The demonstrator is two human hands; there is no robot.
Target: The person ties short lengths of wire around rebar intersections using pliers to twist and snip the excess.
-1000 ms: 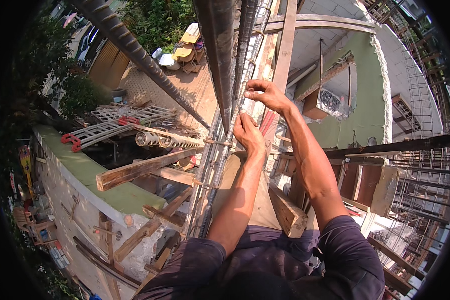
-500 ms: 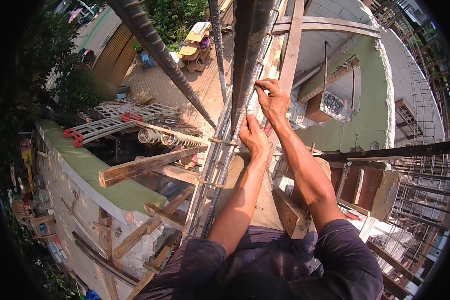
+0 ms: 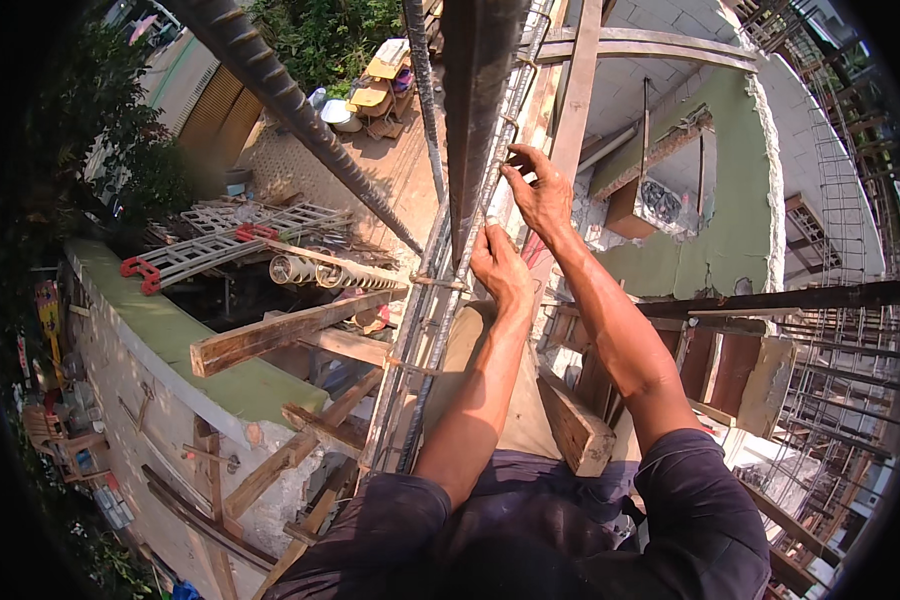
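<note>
- Rebar cage [image 3: 444,335] is running lengthwise, passing left of the trousers [image 3: 518,425].
- The left hand [image 3: 502,268] is keeping its fingers pinched together at the cage's right edge.
- The right hand [image 3: 542,195] is curling thumb and forefinger farther along this edge; whether either is gripping something thin, one cannot tell.
- A dark bar [image 3: 478,110] is rising beside both hands.

Head-worn fisheye, looking down, hands [image 3: 502,268] [image 3: 544,198] near
</note>
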